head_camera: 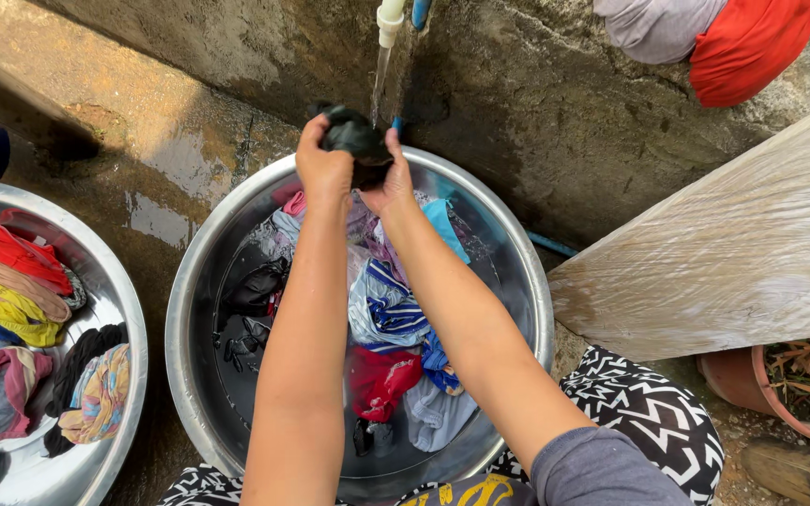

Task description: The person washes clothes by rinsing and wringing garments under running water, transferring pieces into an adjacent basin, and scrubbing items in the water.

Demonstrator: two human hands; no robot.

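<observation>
Both hands (356, 169) squeeze a dark cloth (353, 136) under the tap (389, 21) — steel basin (517, 272) below, on wet concrete floor (161, 159).

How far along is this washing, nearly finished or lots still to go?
Some looks done: twisted, wrung-looking clothes lie in the left basin. In hand: the left hand and right hand squeeze a dark garment under the running tap. Left: many clothes soak in the middle basin.
</observation>
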